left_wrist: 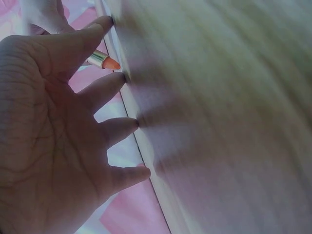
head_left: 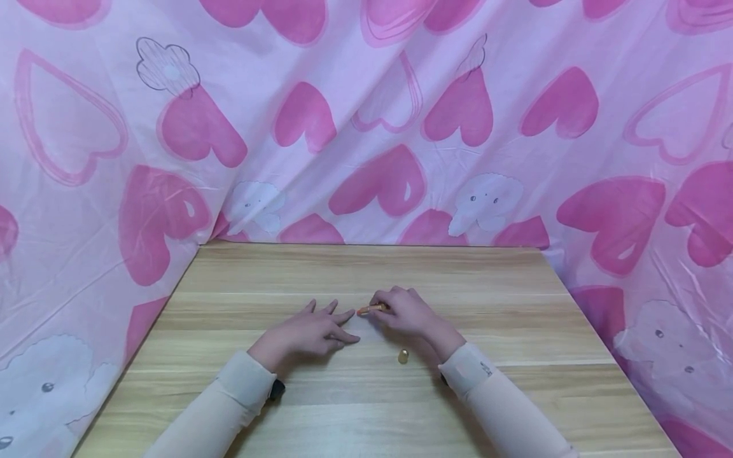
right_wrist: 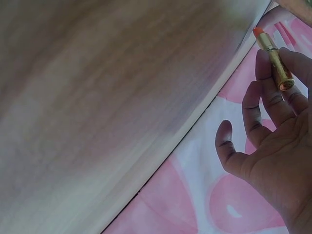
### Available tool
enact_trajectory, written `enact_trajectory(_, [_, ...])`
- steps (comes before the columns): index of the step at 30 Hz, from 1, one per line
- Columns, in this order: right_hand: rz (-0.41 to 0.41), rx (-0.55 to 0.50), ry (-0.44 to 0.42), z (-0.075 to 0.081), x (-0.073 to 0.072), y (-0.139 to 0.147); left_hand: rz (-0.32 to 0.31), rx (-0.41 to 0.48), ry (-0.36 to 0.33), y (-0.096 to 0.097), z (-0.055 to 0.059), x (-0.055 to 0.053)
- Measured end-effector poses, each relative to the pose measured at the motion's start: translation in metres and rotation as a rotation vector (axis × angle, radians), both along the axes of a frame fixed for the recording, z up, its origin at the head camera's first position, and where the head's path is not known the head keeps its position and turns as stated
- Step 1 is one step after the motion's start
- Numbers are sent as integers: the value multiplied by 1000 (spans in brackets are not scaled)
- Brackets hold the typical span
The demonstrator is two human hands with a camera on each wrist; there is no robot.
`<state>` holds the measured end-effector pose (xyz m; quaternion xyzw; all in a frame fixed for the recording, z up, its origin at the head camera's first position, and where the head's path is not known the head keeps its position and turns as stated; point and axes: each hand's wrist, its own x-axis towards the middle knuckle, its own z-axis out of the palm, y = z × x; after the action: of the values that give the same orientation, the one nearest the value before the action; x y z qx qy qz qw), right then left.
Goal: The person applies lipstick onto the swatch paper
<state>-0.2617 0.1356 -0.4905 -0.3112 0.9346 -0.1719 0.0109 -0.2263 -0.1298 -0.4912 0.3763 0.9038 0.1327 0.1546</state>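
Just right of the left hand (head_left: 309, 331), its spread fingers empty, the right hand (head_left: 405, 313) pinches a gold lipstick tube (right_wrist: 276, 62), orange bullet (left_wrist: 111, 64) protruding; farther right sits the gold cap (head_left: 403, 356).

Here's one left hand (head_left: 312, 332) and one right hand (head_left: 405, 313), that's two hands, with one left sleeve (head_left: 214, 407) and one right sleeve (head_left: 509, 407), two again! One lipstick (right_wrist: 276, 62), one gold cap (head_left: 403, 356), one bench (head_left: 343, 423).
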Motion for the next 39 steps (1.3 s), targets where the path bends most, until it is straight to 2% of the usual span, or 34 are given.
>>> enact_trajectory(9, [3, 20, -13, 0, 0, 0, 6, 11, -19, 0, -2, -2])
enact_trajectory(22, [48, 37, -4, -2, 0, 3, 12, 9, -43, 1, 0, -1])
enact_trajectory(27, [36, 14, -59, -2, 3, 4, 12, 6, -51, 1, -1, -2])
enact_trajectory(32, [69, -27, -103, 0, 4, 5, 11, -7, -52, 1, -2, -3])
enact_trajectory(39, [109, -31, -111, 2, 7, 4, 14, -11, -63, 2, 0, -2])
